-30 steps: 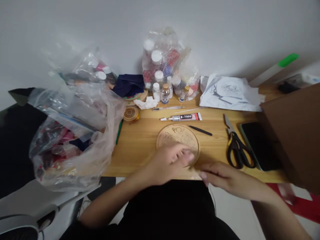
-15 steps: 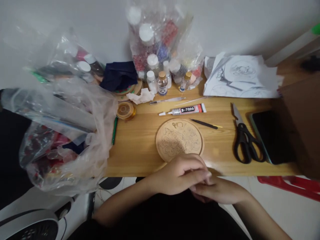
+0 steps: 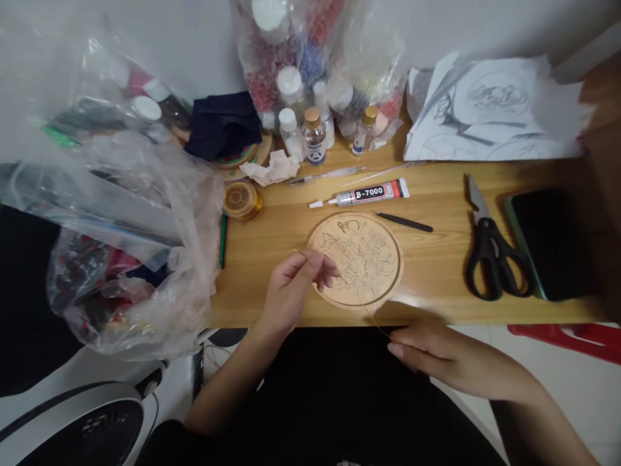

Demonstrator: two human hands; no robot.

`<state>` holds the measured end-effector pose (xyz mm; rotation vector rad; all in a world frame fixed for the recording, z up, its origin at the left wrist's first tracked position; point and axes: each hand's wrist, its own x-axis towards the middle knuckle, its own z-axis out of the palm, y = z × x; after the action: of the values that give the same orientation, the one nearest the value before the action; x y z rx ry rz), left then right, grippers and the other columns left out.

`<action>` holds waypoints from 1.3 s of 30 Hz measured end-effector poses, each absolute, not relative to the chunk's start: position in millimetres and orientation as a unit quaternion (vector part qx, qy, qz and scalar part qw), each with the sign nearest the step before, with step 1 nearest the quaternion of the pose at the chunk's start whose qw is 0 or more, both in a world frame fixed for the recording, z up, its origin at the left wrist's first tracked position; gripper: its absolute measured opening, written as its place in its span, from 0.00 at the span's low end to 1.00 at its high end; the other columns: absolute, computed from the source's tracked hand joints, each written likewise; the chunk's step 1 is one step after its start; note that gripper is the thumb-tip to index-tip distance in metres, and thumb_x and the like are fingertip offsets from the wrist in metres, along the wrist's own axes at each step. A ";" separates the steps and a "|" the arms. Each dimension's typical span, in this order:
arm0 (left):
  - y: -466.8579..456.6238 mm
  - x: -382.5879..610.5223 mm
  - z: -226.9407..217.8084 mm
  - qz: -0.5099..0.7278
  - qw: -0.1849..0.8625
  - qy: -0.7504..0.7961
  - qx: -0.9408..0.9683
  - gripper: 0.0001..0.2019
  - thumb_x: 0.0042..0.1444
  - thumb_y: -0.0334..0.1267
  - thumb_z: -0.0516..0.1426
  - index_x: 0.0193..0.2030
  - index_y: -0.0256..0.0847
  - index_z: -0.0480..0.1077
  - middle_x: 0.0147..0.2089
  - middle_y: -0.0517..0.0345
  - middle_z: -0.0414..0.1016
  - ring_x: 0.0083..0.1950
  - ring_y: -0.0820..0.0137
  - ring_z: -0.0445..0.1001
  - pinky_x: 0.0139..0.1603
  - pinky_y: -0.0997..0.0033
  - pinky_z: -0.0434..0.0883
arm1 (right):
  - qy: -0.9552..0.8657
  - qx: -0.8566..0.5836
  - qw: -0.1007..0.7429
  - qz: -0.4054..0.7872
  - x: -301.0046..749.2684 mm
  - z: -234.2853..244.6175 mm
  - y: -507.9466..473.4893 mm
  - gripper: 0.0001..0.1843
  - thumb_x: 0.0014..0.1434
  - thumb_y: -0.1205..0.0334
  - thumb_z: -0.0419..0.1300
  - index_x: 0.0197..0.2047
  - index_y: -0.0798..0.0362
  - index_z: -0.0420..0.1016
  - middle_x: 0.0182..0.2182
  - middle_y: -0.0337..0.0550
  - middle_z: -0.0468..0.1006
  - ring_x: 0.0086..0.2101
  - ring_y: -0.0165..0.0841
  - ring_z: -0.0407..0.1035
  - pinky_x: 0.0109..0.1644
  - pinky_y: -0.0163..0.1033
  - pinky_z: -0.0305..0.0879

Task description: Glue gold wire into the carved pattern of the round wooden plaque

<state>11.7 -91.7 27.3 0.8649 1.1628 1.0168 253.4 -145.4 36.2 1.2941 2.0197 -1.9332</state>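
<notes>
The left hand [image 3: 288, 288] was over the left edge of the round wooden board [image 3: 361, 259], its thumb and forefinger pinching something slender; a bit of gold poked out past the fingertips. The right hand [image 3: 431, 353] was lower, just off the front edge of the worktop [image 3: 262, 285], thumb and forefinger pressed together on a thin golden strand [image 3: 374, 320]. That strand ran up from the right fingers toward the board's near rim and faded from sight there — whether it reached the left hand could not be told. The board lay flat near the worktop's front edge, its face covered with outlined curls and petals. Just behind it lay a B-7000 glue tube [image 3: 371, 193] and black tweezers [image 3: 405, 222]. An amber spool [image 3: 242, 199] stood to the left — the scissors [image 3: 492, 259] and phone [image 3: 553, 243] lay well to the right.
</notes>
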 end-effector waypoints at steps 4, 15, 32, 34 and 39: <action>-96.5 19.2 32.9 0.407 0.523 0.475 0.579 0.10 0.62 0.37 0.57 0.33 0.41 0.78 0.34 0.57 0.78 0.38 0.72 0.75 0.43 0.71 0.72 | 0.593 0.448 -0.066 -0.666 253.4 44.6 -142.4 0.15 0.65 0.50 0.55 0.51 0.47 0.70 0.37 0.41 0.74 0.34 0.29 0.69 0.38 0.37 0.68; -103.9 33.7 40.2 0.386 0.447 0.422 0.688 0.06 0.62 0.34 0.58 0.41 0.42 0.78 0.38 0.57 0.79 0.41 0.72 0.76 0.44 0.69 0.74 | 0.520 0.549 -0.314 -0.574 223.6 44.4 -135.7 0.12 0.63 0.53 0.59 0.42 0.51 0.78 0.23 0.36 0.72 0.22 0.24 0.60 0.23 0.30 0.57; -103.6 8.2 30.9 0.387 0.366 0.444 0.721 0.03 0.59 0.30 0.60 0.35 0.40 0.75 0.33 0.59 0.78 0.36 0.75 0.75 0.39 0.75 0.73 | 0.544 0.540 -0.281 -0.578 238.6 47.1 -145.6 0.14 0.63 0.51 0.59 0.41 0.51 0.80 0.22 0.37 0.73 0.21 0.23 0.60 0.23 0.29 0.57; -103.3 8.3 30.1 0.382 0.337 0.442 0.738 0.03 0.59 0.31 0.60 0.36 0.40 0.75 0.33 0.58 0.78 0.37 0.74 0.76 0.39 0.74 0.73 | 0.550 0.538 -0.280 -0.573 238.0 47.4 -145.3 0.12 0.63 0.52 0.60 0.41 0.50 0.80 0.22 0.37 0.73 0.21 0.23 0.61 0.23 0.29 0.58; -100.9 8.3 27.6 0.375 0.310 0.456 0.745 0.04 0.60 0.33 0.60 0.33 0.42 0.73 0.31 0.59 0.76 0.35 0.72 0.75 0.37 0.71 0.72 | 0.554 0.548 -0.292 -0.554 237.2 48.1 -143.9 0.12 0.62 0.53 0.60 0.40 0.49 0.80 0.25 0.39 0.77 0.22 0.24 0.64 0.24 0.29 0.62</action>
<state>8.3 -100.9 27.6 1.9677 1.2040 0.9917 237.2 -143.9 48.1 2.1414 2.1629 -2.1635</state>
